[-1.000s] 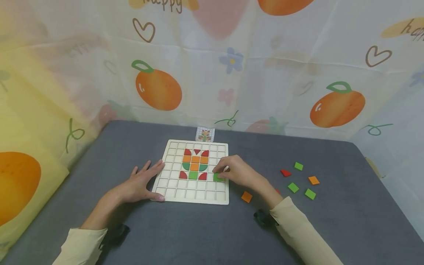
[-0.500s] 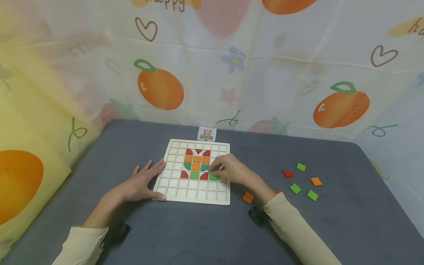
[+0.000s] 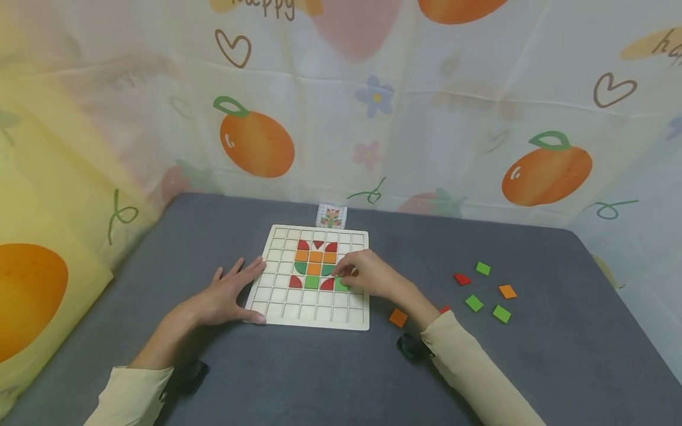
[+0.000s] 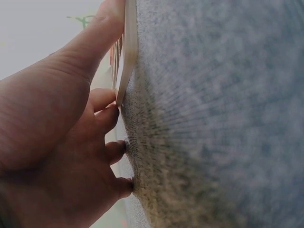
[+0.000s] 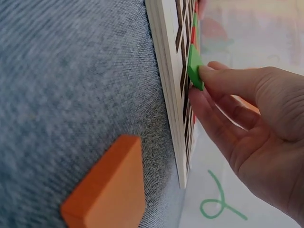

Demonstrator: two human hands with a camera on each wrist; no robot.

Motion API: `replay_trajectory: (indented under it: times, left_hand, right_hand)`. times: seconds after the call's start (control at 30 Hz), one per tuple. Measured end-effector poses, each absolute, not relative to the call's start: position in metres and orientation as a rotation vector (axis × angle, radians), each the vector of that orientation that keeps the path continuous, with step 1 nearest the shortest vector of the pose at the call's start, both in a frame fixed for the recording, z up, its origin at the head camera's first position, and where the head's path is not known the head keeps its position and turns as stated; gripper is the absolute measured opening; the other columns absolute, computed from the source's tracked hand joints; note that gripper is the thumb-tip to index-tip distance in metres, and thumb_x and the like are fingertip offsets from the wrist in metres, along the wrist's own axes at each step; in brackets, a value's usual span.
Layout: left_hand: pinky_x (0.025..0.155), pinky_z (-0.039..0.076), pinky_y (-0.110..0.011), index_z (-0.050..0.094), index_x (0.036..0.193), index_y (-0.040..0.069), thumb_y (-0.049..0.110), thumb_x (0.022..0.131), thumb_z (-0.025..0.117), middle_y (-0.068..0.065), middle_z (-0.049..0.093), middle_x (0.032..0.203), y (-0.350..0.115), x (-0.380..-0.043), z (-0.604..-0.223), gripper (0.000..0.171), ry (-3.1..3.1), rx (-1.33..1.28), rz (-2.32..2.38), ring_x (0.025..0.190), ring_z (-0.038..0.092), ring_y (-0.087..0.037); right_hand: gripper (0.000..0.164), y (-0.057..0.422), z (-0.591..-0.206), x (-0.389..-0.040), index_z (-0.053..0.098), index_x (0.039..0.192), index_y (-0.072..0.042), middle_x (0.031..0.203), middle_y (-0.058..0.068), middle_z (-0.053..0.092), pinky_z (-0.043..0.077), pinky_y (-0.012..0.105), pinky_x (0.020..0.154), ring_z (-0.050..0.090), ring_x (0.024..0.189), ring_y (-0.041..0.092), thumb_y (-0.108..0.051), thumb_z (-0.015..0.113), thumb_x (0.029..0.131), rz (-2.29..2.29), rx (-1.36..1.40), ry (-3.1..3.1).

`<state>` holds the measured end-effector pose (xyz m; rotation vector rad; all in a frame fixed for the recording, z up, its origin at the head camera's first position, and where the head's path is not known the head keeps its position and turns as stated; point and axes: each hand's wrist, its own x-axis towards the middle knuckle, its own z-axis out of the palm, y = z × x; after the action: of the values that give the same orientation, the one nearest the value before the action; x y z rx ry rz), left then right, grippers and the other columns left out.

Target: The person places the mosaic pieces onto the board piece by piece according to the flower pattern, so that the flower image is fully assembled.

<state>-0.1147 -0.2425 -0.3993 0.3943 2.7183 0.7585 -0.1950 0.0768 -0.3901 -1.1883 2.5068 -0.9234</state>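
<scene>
A pale square grid board [image 3: 290, 312] bears a flat pattern of red, orange and green tiles near its middle. My right hand [image 3: 373, 274] pinches a green square tile [image 5: 194, 68] between thumb and fingers. In the right wrist view the tile stands slightly tilted at the grid. From the head view it is right beside a red quarter-round tile [image 3: 327, 284], in the same row as a flat green square [image 3: 311, 282]. My left hand [image 3: 226, 300] rests along the board's left side with spread fingers, its thumb [image 4: 97, 35] on the near left corner.
A small pattern card [image 3: 331, 216] lies behind the board. An orange tile [image 3: 398, 318] is close to the board's right side, near my right forearm. Farther right lie several loose tiles, among them a red one [image 3: 462, 278], an orange one [image 3: 508, 291] and a green one [image 3: 501, 313].
My right hand has moved the green tile leftward over the board, from a cell farther right to the spot beside the red quarter-round. The left hand stays put.
</scene>
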Motion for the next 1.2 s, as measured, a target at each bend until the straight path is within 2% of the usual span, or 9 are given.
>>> replay_trajectory:
  times: [0.6, 0.8, 1.2]
  left_hand:
    - [0.107, -0.004, -0.071, 0.024, 0.155, 0.005, 0.053, 0.066, 0.085, -0.02, 0.016, 0.161, -0.241, -0.115, -0.399, 0.118, 2.723, 0.378, 0.758, 0.145, 0.003, -0.051]
    - [0.108, -0.004, -0.071, 0.024, 0.155, 0.006, 0.054, 0.066, 0.084, -0.019, 0.016, 0.161, -0.241, -0.115, -0.399, 0.118, 2.72, 0.382, 0.757, 0.145, 0.003, -0.051]
    - [0.107, -0.004, -0.071, 0.024, 0.155, 0.006, 0.055, 0.066, 0.084, -0.019, 0.016, 0.161, -0.241, -0.115, -0.399, 0.118, 2.723, 0.377, 0.755, 0.145, 0.003, -0.051]
  right_hand:
    - [0.019, 0.074, -0.395, -0.194, 0.074, 0.104, -0.005, 0.097, 0.003, 0.072, 0.051, 0.024, 0.073, 0.062, 0.083, 0.012, 0.002, 0.068, 0.088, -0.861, -1.15, 2.546]
    - [0.018, 0.078, -0.393, -0.195, 0.075, 0.104, -0.006, 0.098, 0.003, 0.071, 0.053, 0.026, 0.077, 0.064, 0.087, 0.013, 0.0, 0.068, 0.088, -0.868, -1.15, 2.513]
    - [0.02, 0.107, -0.386, -0.196, 0.073, 0.11, -0.007, 0.103, 0.002, 0.071, 0.054, 0.028, 0.08, 0.065, 0.092, 0.013, -0.006, 0.068, 0.091, -0.873, -1.061, 2.556]
